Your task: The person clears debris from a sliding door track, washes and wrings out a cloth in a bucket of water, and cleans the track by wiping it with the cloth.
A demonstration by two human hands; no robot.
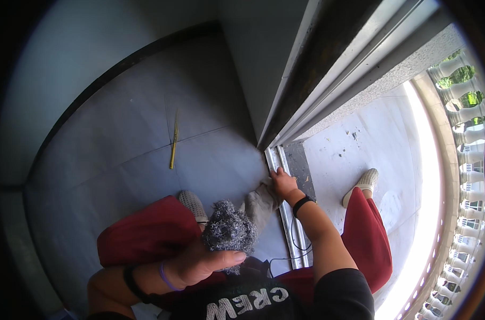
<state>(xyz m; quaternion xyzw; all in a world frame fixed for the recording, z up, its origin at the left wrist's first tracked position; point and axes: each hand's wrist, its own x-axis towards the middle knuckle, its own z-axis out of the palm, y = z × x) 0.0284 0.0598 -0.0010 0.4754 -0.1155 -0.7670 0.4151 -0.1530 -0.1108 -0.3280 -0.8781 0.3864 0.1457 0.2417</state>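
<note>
My left hand (200, 266) is closed round a bulky grey ball of steel wool (227, 229), held up in front of my lap. Further right, my right hand (284, 184) rests on the metal sliding-door track (277, 158) in the floor. Under its palm is a crumpled beige-grey cloth (261, 205) that trails off to the left of the track. The fingers curl down over the cloth's edge and the rail, so their tips are partly hidden.
A thin yellow tool (173, 149) lies on the grey floor tiles (120, 138). The door frame (333, 74) rises beyond the track. Outside on the right stands a white balustrade (466, 160). A dark cable (301, 248) loops beside my right arm. My shoes (192, 205) straddle the threshold.
</note>
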